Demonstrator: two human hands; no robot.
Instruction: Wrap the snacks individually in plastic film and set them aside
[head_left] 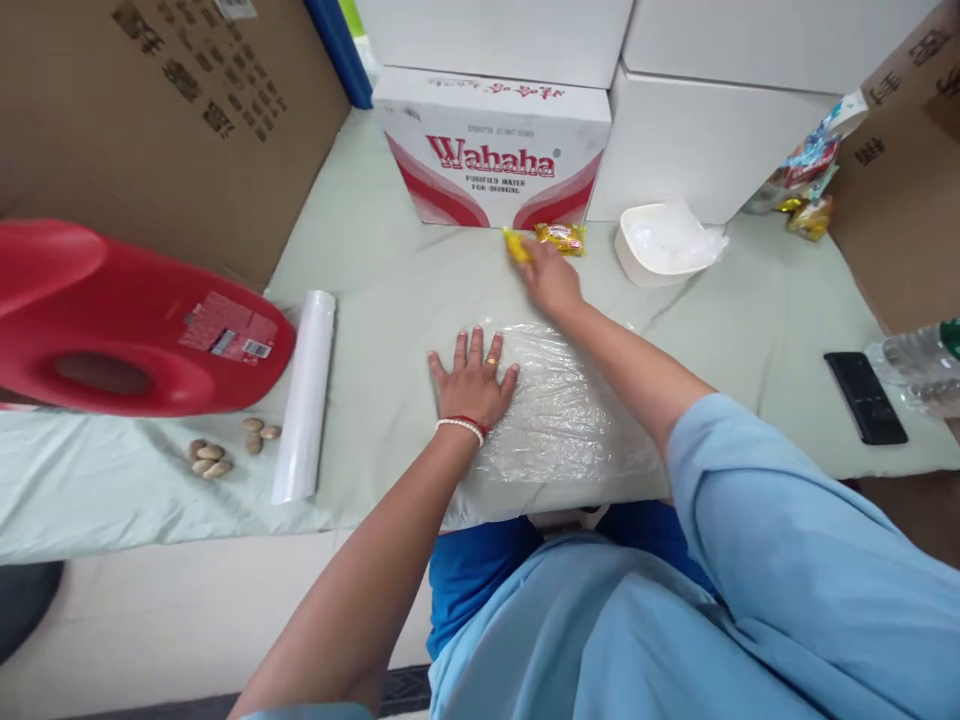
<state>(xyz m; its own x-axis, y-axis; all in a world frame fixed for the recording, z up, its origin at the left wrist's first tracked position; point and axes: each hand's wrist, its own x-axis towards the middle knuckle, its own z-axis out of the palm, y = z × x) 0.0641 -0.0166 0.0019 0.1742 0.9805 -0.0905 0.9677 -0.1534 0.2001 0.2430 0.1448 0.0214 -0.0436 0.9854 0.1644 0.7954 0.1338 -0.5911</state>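
My left hand (472, 383) lies flat with fingers spread on the left edge of a sheet of clear plastic wrap (570, 410) spread on the table. My right hand (551, 280) reaches forward to a small yellow packet (517, 245) in front of the Wahaha box (495, 150), its fingers closed on the packet. A second yellow snack packet (562, 237) lies just to the right of it. A white roll of wrap (306, 393) lies to the left of my left hand.
A red plastic jug (112, 320) lies on its side at the left, with several nuts (217, 452) near it. A white bowl (660, 243), more snack packets (810, 190), a black phone (865, 397) and a water bottle (922, 362) are to the right. Cardboard boxes (150, 110) surround the table.
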